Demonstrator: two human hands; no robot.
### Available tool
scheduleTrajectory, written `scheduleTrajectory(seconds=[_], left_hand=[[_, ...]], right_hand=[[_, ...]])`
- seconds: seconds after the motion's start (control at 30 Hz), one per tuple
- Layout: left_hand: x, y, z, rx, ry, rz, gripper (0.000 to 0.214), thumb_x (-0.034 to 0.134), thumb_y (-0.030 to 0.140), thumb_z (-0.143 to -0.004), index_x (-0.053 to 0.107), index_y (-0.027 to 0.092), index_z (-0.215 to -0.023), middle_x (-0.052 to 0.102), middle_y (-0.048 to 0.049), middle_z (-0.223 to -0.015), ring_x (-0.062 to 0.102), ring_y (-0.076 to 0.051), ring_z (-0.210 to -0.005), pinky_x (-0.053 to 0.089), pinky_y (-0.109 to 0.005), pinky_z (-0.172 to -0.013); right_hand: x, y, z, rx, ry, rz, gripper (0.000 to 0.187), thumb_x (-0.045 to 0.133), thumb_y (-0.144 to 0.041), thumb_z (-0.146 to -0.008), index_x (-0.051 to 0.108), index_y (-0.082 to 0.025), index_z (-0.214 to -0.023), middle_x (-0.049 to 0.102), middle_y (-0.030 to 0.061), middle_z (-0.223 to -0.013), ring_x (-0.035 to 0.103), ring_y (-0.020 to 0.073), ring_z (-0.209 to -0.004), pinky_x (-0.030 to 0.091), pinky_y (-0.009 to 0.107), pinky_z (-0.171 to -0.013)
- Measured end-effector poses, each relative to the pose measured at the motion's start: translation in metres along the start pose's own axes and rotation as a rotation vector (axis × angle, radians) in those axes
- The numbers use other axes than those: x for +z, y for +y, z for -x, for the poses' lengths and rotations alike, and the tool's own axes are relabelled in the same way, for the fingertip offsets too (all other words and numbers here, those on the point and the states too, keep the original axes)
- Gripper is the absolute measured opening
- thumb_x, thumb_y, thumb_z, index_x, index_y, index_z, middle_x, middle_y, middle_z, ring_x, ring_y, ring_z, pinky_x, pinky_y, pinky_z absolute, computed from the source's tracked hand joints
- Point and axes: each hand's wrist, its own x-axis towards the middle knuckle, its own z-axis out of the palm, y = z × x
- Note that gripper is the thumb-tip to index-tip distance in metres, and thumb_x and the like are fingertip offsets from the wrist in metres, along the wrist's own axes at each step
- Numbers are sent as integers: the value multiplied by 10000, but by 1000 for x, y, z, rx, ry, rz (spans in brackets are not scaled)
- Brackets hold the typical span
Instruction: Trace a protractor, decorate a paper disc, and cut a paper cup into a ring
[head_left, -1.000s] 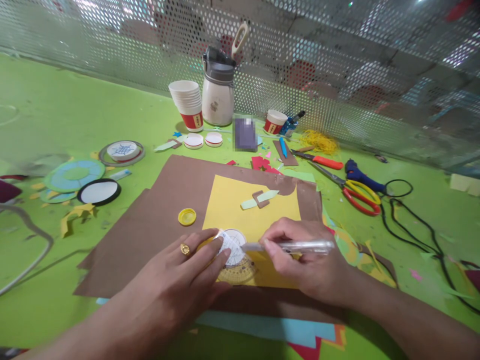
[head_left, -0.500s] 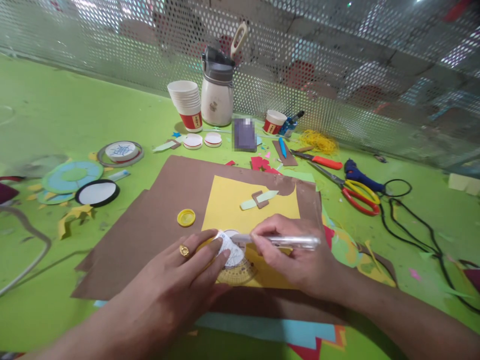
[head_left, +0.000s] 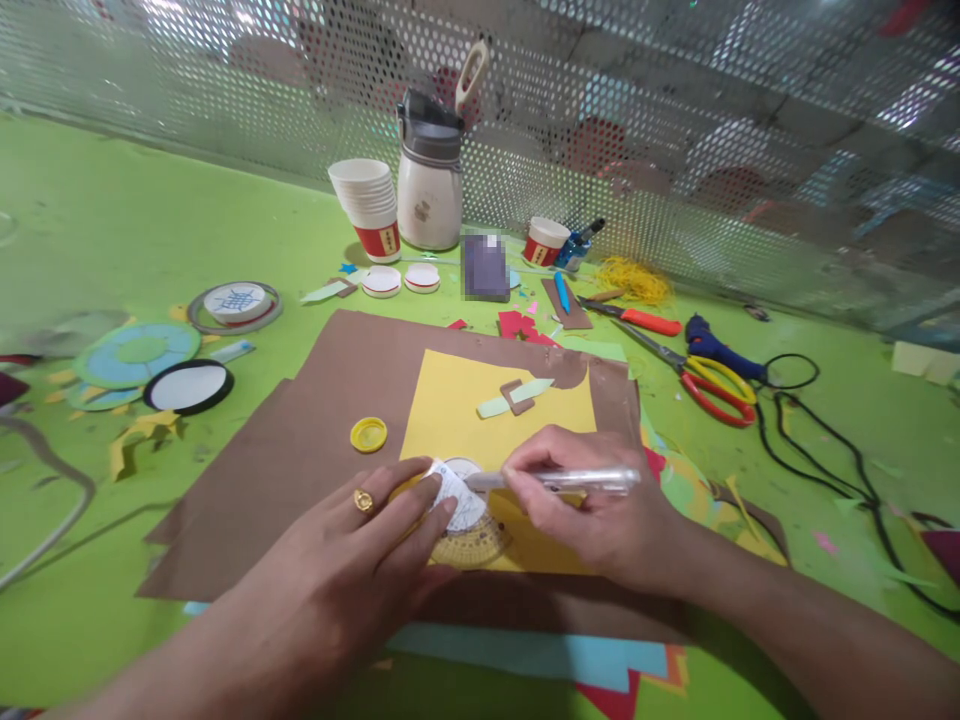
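"Left hand (head_left: 360, 545)?"
"Unclenched, palm down, resting on white paper wedge (head_left: 463, 504) over clear graduated disc (head_left: 476, 549), yellow sheet (head_left: 442, 400) underneath."
"Right hand (head_left: 607, 525)?"
"Grasping silvery pen (head_left: 600, 482), tip beside the wedge; brown sheets (head_left: 285, 460) below that, on green tabletop (head_left: 225, 235)."

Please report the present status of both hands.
Left hand on white piece, over protractor. Right hand gripping clear pen. Green strip beyond, touching neither hand.

On green table (head_left: 247, 210) | cup stack (head_left: 375, 215) | jug (head_left: 430, 200) | scissors (head_left: 685, 366) | probably glue gun (head_left: 720, 350)
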Motion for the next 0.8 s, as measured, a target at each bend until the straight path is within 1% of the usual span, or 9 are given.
scheduleTrajectory(seconds=[0.13, 0.33, 0.43, 0.6, 0.8], left_hand=[[2, -1, -2, 0, 13, 8, 196, 513, 190, -996, 650, 152, -1131, 738, -67, -1051, 679, -270, -1102, 618, -398, -925], [4, -2, 3, 39, 1, 2, 215, 512, 210, -996, 659, 135, -1133, 731, -87, -1082, 666, -296, -1131, 620, -437, -937], [5, -3, 5, 39, -6, 11, 215, 538, 210, -985, 660, 126, -1141, 728, -93, -1089, 668, -303, -1126, 627, -437, -928], [4, -3, 3, 42, -7, 20, 211, 531, 184, -983, 653, 104, -1136, 727, -115, -1075, 666, -322, -1129, 642, -434, -896], [6, -4, 5, 40, -10, 11, 215, 530, 205, -985, 650, 99, -1127, 731, -125, -1070, 675, -346, -1118, 658, -453, -852]], right_hand=[[-4, -2, -1, 22, -9, -28, 76, 640, -131, -878, 659, -178, -822, 650, -65, -636, 532, 54, -513, 400, 165, -497], [-10, -4, -3, 24, -49, -40, 85, 639, -145, -877, 652, -154, -793, 620, -62, -604, 500, 43, -498, 372, 147, -474], [-11, -3, -4, 30, -41, -39, 92, 642, -147, -873, 653, -149, -782, 619, -58, -595, 496, 45, -496, 373, 147, -472], [-10, -3, -4, 35, -30, -39, 100, 637, -158, -873, 661, -147, -777, 624, -51, -590, 491, 50, -489, 373, 151, -461], [-8, -3, -3, 22, -3, -17, 99, 642, -136, -854, 659, -148, -757, 601, -58, -560, 477, 46, -466, 365, 151, -444]])
